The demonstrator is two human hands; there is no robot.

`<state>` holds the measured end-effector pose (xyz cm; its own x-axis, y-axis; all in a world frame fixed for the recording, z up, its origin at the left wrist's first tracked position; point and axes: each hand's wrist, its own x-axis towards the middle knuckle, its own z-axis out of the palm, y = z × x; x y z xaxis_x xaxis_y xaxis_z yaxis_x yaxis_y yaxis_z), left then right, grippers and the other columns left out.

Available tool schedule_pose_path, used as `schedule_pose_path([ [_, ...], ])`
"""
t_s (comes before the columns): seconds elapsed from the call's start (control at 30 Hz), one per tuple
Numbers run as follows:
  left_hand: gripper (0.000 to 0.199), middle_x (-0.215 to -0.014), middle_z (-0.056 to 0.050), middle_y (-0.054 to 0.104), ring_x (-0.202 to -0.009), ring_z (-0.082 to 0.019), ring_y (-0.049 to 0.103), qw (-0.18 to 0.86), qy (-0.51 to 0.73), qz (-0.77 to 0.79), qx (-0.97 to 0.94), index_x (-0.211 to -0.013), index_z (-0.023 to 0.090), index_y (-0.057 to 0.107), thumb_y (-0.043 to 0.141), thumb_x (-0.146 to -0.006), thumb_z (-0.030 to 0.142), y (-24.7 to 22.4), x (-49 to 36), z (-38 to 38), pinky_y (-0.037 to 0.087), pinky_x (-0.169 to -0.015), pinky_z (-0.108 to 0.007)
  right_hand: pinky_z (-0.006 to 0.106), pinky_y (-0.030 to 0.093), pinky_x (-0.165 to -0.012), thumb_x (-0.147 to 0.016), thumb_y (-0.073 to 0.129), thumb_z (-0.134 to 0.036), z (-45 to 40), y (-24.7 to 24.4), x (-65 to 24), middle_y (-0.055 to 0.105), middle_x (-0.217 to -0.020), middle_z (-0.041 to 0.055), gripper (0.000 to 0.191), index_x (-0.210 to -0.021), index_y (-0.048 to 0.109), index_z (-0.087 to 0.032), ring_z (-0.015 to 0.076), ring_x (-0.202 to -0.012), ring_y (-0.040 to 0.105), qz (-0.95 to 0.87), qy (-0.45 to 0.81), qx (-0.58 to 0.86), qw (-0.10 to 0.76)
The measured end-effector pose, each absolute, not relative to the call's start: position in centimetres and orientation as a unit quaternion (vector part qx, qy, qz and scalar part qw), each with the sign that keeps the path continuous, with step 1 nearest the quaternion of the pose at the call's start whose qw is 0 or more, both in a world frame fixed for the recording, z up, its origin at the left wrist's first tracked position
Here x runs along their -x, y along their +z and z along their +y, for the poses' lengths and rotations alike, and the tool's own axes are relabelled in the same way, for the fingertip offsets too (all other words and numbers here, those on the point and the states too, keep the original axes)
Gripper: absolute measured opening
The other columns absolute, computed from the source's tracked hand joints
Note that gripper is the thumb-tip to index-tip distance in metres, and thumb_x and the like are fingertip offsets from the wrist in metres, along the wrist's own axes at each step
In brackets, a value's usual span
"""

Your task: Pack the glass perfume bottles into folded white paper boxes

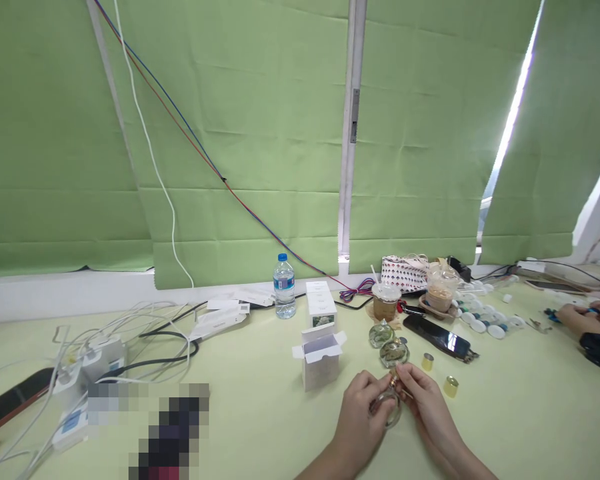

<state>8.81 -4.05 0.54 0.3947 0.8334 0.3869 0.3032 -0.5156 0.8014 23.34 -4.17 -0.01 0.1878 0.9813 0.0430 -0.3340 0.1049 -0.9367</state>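
Note:
A round clear glass perfume bottle (394, 416) with a gold neck is between my two hands, just above the table. My left hand (361, 412) is closed around the glass body, thumb across its front. The fingers of my right hand (424, 399) pinch at the gold neck; what exactly lies under the fingertips is hidden. Right behind them stand two similar round bottles, a nearer one (394, 354) and a farther one (381, 334). To the right of my hands are two gold caps, one near (451, 387) and one farther back (427, 361).
Left of my hands stands an open white box (321, 368), with a closed white box (321, 303) behind. A water bottle (284, 288), a drink cup (385, 303) and a black phone (439, 337) are farther back. Tangled cables (130, 333) lie left. Another person's hands (580, 320) work at right.

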Motion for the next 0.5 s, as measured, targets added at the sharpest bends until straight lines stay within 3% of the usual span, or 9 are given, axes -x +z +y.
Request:
schedule_pose_path([
  [0.33,0.031,-0.079,-0.001,0.052,-0.076,-0.017,0.053,0.338,0.413,0.371,-0.760,-0.108,0.027,0.068,0.053,-0.084,0.016,1.12,-8.69,-4.39,0.041,-0.069,-0.025,0.024,0.043,-0.056,-0.071,0.070,-0.050,-4.47,-0.18,-23.48,0.055,-0.057,-0.0020,0.032,-0.068,0.066,-0.019,0.0159,-0.058,0.051,-0.453,0.408,0.484,0.628],
  [0.5,0.031,-0.081,-0.001,0.054,-0.076,-0.016,0.054,0.363,0.427,0.360,-0.746,-0.108,0.026,0.069,0.054,-0.083,0.016,1.02,-8.59,-4.32,0.042,-0.069,-0.025,0.028,0.047,-0.061,-0.071,0.068,-0.052,-4.81,-0.04,-23.39,0.064,-0.066,0.0015,0.033,-0.074,0.067,-0.019,0.0198,-0.064,0.057,-0.497,0.344,0.512,0.610],
])
